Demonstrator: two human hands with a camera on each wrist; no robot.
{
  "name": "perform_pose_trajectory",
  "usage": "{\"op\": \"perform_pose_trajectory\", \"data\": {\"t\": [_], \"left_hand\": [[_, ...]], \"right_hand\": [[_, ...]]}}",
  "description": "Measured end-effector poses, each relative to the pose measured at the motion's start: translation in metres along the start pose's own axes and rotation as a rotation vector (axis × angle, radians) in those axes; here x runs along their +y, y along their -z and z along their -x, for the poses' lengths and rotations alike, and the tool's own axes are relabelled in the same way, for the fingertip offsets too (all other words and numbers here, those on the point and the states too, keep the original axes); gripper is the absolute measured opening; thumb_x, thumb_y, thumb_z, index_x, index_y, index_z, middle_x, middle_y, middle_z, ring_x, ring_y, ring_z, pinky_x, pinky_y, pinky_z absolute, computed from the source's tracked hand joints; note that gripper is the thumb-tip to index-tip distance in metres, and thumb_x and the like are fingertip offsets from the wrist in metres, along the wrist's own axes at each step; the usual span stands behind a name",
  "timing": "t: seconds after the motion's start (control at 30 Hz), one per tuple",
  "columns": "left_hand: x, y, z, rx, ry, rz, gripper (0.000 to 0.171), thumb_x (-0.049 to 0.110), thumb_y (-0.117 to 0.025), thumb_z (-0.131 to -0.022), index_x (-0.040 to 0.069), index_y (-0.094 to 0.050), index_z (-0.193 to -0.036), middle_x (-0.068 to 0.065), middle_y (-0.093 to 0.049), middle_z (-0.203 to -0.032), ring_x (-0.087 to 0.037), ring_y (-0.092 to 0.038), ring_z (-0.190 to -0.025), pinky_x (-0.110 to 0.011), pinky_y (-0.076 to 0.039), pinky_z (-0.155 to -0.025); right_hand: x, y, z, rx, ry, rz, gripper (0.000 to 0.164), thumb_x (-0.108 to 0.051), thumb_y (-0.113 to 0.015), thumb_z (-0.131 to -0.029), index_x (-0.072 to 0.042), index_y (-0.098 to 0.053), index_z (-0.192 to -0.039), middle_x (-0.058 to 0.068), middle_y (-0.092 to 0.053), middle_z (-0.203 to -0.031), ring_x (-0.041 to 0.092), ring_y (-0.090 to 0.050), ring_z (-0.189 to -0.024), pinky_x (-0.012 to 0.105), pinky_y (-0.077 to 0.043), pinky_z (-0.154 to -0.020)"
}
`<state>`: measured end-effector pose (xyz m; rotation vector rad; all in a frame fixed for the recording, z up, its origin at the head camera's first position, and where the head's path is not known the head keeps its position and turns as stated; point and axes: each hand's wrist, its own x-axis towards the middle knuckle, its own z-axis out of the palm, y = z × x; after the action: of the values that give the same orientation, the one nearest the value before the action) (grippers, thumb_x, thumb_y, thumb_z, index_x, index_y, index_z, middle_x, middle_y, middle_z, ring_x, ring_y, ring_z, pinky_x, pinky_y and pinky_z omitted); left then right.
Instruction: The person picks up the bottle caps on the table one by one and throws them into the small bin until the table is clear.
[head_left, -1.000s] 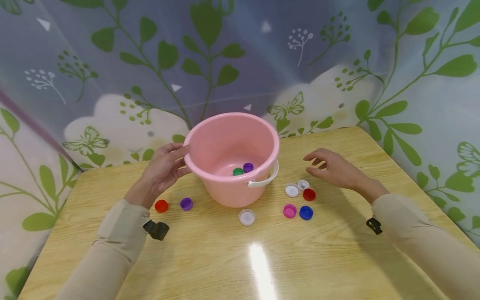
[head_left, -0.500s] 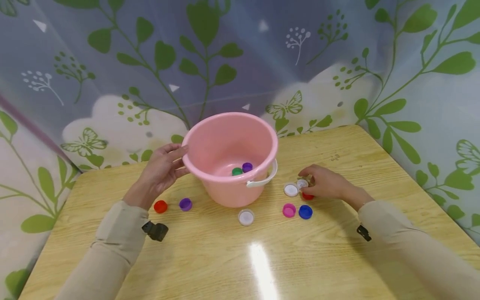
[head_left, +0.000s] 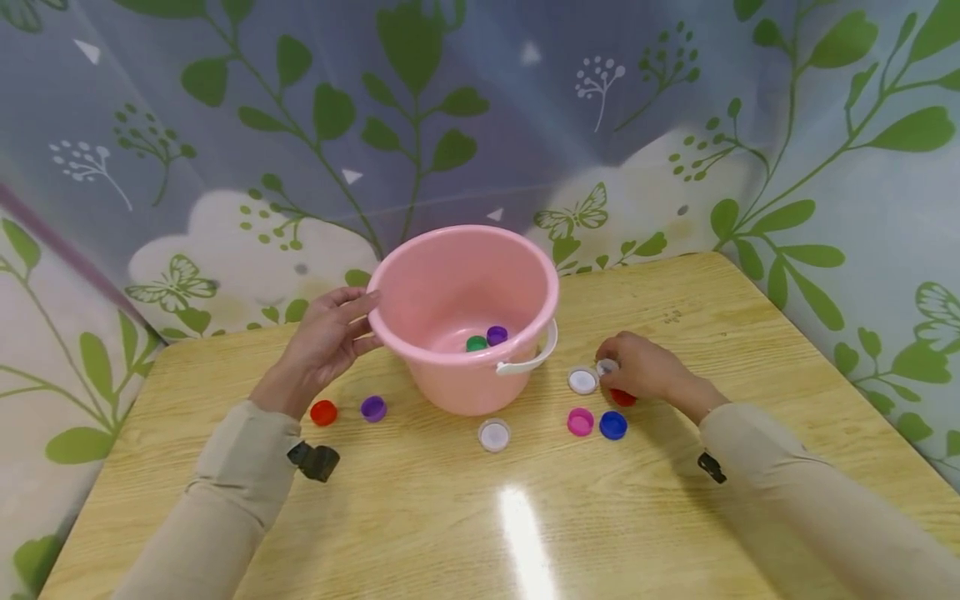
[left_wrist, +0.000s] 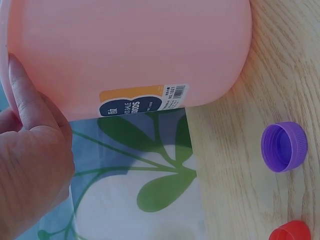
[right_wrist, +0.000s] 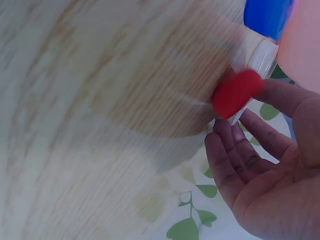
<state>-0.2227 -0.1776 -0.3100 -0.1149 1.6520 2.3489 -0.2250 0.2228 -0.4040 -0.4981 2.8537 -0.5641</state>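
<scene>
A pink bucket (head_left: pixel 461 385) stands at the middle of the table. My left hand (head_left: pixel 318 343) holds its rim from the left side; in the left wrist view a finger lies along the rim. Over on the right, my right hand (head_left: pixel 647 367) has its thumb and fingertips bent round a small white bottle cap (head_left: pixel 605 367), which is partly hidden. Just below these fingers lies a red bottle cap (head_left: pixel 623 398), blurred in the right wrist view. A larger white cap (head_left: pixel 582 380) sits beside them. Inside the bucket are a green cap (head_left: pixel 476 342) and a purple cap (head_left: pixel 497 335).
Nearer on the wooden table (head_left: pixel 405 517) lie a pink cap (head_left: pixel 580 422), a blue cap (head_left: pixel 612 425) and another white cap (head_left: pixel 494 435). Left of the bucket are an orange-red cap (head_left: pixel 324 412) and a purple cap (head_left: pixel 373 408). A leaf-patterned wall covering (head_left: pixel 465 125) rises behind.
My right hand has come down and left from above the table to the small white cap, and its fingers have closed round it. My left hand stays at the bucket rim.
</scene>
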Motion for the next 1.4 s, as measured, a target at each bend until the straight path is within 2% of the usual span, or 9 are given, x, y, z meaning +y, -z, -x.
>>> {"op": "perform_pose_trajectory", "data": {"t": [0.27,0.43,0.6,0.77,1.13,1.3,1.4], "left_hand": [[0.001,-0.001,0.0,0.004,0.004,-0.007,0.027,0.012,-0.059,-0.096,-0.001,-0.044,-0.114,-0.015,-0.046,-0.113,-0.018,-0.061,-0.084,-0.028,-0.059,-0.071],[0.001,-0.001,0.0,0.001,0.001,-0.015,0.027,0.012,-0.059,-0.096,-0.001,-0.044,-0.114,-0.014,-0.046,-0.113,-0.018,-0.061,-0.084,-0.028,-0.059,-0.072],[0.001,0.0,-0.001,0.006,-0.001,-0.009,0.025,0.011,-0.058,-0.096,0.0,-0.044,-0.113,-0.014,-0.046,-0.112,-0.017,-0.061,-0.083,-0.027,-0.059,-0.071],[0.0,0.001,-0.001,0.002,0.002,0.0,0.024,0.011,-0.059,-0.096,0.0,-0.044,-0.112,-0.014,-0.045,-0.112,-0.017,-0.06,-0.082,-0.028,-0.059,-0.071],[-0.001,0.0,-0.001,-0.006,0.004,-0.007,0.025,0.012,-0.06,-0.095,-0.001,-0.046,-0.111,-0.013,-0.048,-0.107,-0.018,-0.06,-0.082,-0.028,-0.059,-0.072],[0.0,0.0,-0.002,-0.012,0.0,-0.013,0.025,0.012,-0.06,-0.096,-0.001,-0.045,-0.111,-0.013,-0.049,-0.106,-0.017,-0.061,-0.081,-0.028,-0.059,-0.072],[0.0,0.0,-0.002,-0.011,-0.005,-0.018,0.025,0.012,-0.061,-0.095,-0.002,-0.046,-0.111,-0.013,-0.049,-0.107,-0.018,-0.061,-0.081,-0.028,-0.059,-0.072]], "right_hand": [[0.004,0.0,0.002,0.01,0.035,-0.053,0.028,-0.014,-0.068,-0.087,0.004,-0.063,-0.109,0.018,-0.06,-0.103,0.028,-0.057,-0.09,0.044,-0.053,-0.08],[0.006,0.004,0.0,0.002,0.024,-0.107,0.031,-0.012,-0.066,-0.089,0.007,-0.061,-0.113,0.017,-0.062,-0.102,0.028,-0.06,-0.09,0.042,-0.055,-0.079],[0.005,0.018,-0.003,0.031,0.015,-0.142,0.033,-0.013,-0.064,-0.091,0.006,-0.059,-0.116,0.017,-0.063,-0.104,0.026,-0.061,-0.088,0.041,-0.056,-0.076],[-0.002,0.044,-0.006,0.084,0.02,-0.154,0.034,-0.016,-0.064,-0.093,0.005,-0.059,-0.118,0.019,-0.061,-0.11,0.029,-0.061,-0.091,0.041,-0.056,-0.074],[-0.037,0.1,-0.01,0.237,0.098,-0.149,0.037,-0.02,-0.061,-0.095,0.004,-0.058,-0.124,0.021,-0.056,-0.12,0.032,-0.059,-0.097,0.048,-0.053,-0.08],[-0.068,0.119,-0.014,0.322,0.152,-0.184,0.037,-0.022,-0.063,-0.094,0.0,-0.059,-0.124,0.016,-0.055,-0.119,0.03,-0.059,-0.098,0.046,-0.054,-0.082],[-0.093,0.126,-0.017,0.327,0.199,-0.196,0.037,-0.022,-0.064,-0.094,-0.002,-0.06,-0.124,0.013,-0.056,-0.116,0.027,-0.059,-0.098,0.043,-0.054,-0.083]]}}
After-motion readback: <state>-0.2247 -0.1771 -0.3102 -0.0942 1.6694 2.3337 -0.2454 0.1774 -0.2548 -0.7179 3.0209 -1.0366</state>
